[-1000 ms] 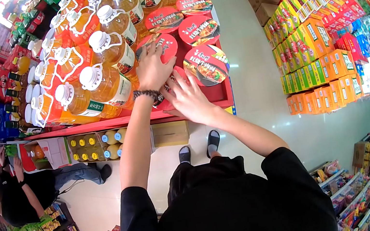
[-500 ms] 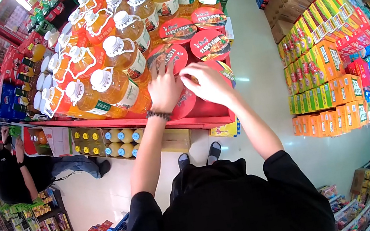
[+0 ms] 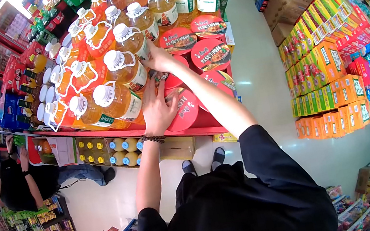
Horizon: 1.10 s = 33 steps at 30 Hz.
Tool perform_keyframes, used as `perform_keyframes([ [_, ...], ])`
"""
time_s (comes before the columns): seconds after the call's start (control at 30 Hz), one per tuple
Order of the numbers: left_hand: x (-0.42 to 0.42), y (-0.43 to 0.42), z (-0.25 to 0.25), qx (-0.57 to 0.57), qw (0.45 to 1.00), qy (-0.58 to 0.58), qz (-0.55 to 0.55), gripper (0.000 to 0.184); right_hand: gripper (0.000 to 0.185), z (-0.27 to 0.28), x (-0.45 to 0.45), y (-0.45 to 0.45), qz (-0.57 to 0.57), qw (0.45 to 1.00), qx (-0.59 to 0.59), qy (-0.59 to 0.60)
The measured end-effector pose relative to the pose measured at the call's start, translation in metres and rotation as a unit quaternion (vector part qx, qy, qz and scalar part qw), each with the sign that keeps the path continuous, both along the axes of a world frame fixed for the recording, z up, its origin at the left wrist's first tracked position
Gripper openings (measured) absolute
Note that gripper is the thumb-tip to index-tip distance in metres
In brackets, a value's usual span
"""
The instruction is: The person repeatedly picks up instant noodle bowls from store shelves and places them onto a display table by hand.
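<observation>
Red instant noodle bowls with printed lids point(image 3: 211, 55) stand in rows beside large cooking oil bottles point(image 3: 124, 69). My left hand point(image 3: 159, 112) lies over the bowls near the front, fingers stretched forward and thumb apart. It touches a front bowl point(image 3: 185, 110), close to the bottles. My right hand point(image 3: 159, 60) reaches across above it, into the seam between an oil bottle and the bowls. Its visible fingers are apart, one against the bottle's side; the rest are partly hidden. A bowl's dark printed label shows in the small space between both hands.
A red ledge point(image 3: 197, 129) edges the display. Below it sit cartons of yellow-capped bottles point(image 3: 90, 151) and blue-capped bottles point(image 3: 124, 150). Another person point(image 3: 19, 177) is at the left. Stacked orange and yellow boxes point(image 3: 332, 90) stand to the right, across a tiled aisle.
My right hand has moved left and forward, from over the bowls to the oil bottle's side. My left hand has drawn back toward me and slightly left, off the bowl lid it covered.
</observation>
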<state>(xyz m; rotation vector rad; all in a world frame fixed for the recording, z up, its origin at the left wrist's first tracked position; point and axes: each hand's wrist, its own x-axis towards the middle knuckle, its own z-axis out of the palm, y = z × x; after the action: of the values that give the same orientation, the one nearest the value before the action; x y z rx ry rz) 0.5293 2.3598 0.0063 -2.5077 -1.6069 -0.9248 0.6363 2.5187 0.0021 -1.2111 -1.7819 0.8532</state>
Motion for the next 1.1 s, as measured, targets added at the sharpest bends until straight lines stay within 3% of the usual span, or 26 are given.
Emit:
perform_keyframes([
  [0.1,-0.003,0.001,-0.005,-0.007,1.0,0.011,0.003,0.057,0.076,-0.001,-0.005,0.0,-0.038,0.999,0.016,-0.031],
  [0.27,-0.003,0.001,-0.005,-0.02,1.0,-0.003,0.015,0.058,0.075,0.019,-0.001,-0.011,-0.01,1.0,0.001,-0.025],
  [0.37,0.0,0.004,-0.002,-0.019,1.0,0.006,0.012,0.058,0.072,-0.004,-0.005,-0.002,-0.03,0.997,0.071,0.007],
  [0.5,-0.001,-0.001,-0.004,-0.045,0.999,0.016,0.024,0.058,0.077,0.016,0.003,-0.011,-0.016,0.999,-0.027,-0.026],
  [0.6,-0.002,0.0,-0.011,-0.029,0.999,0.022,0.013,0.057,0.083,-0.003,0.005,-0.011,-0.006,0.996,0.087,0.02],
  [0.63,-0.001,-0.001,-0.01,-0.024,0.999,0.024,0.013,0.055,0.082,0.034,0.018,-0.039,0.024,0.999,-0.027,0.01],
  [0.67,0.001,-0.007,-0.004,-0.022,1.0,0.008,0.004,0.052,0.071,0.022,0.024,-0.046,0.04,0.994,0.101,0.02],
  [0.7,0.002,-0.017,0.009,-0.014,1.0,0.012,-0.015,0.049,0.044,0.021,0.034,-0.057,0.069,0.992,0.096,0.044],
  [0.73,0.007,-0.031,0.019,-0.025,1.0,-0.005,-0.014,0.048,0.037,0.021,0.043,-0.077,0.047,0.995,0.093,0.0],
  [0.87,0.03,-0.108,0.045,-0.016,0.997,-0.065,-0.032,0.041,0.026,0.036,0.094,-0.176,0.046,0.987,0.138,0.068],
  [0.9,0.037,-0.134,0.04,-0.051,0.996,-0.065,-0.016,0.04,0.023,0.046,0.109,-0.203,0.055,0.991,0.08,0.097],
  [1.0,0.051,-0.195,0.02,-0.1,0.989,-0.094,-0.063,0.037,0.019,0.034,0.146,-0.279,0.007,0.988,0.054,0.145],
  [1.03,0.055,-0.212,0.013,-0.111,0.987,-0.093,-0.071,0.036,0.019,0.029,0.152,-0.309,-0.015,0.98,-0.022,0.196],
  [1.1,0.061,-0.243,0.001,-0.137,0.982,-0.103,-0.075,0.034,0.017,0.0,0.163,-0.359,-0.04,0.982,-0.037,0.181],
])
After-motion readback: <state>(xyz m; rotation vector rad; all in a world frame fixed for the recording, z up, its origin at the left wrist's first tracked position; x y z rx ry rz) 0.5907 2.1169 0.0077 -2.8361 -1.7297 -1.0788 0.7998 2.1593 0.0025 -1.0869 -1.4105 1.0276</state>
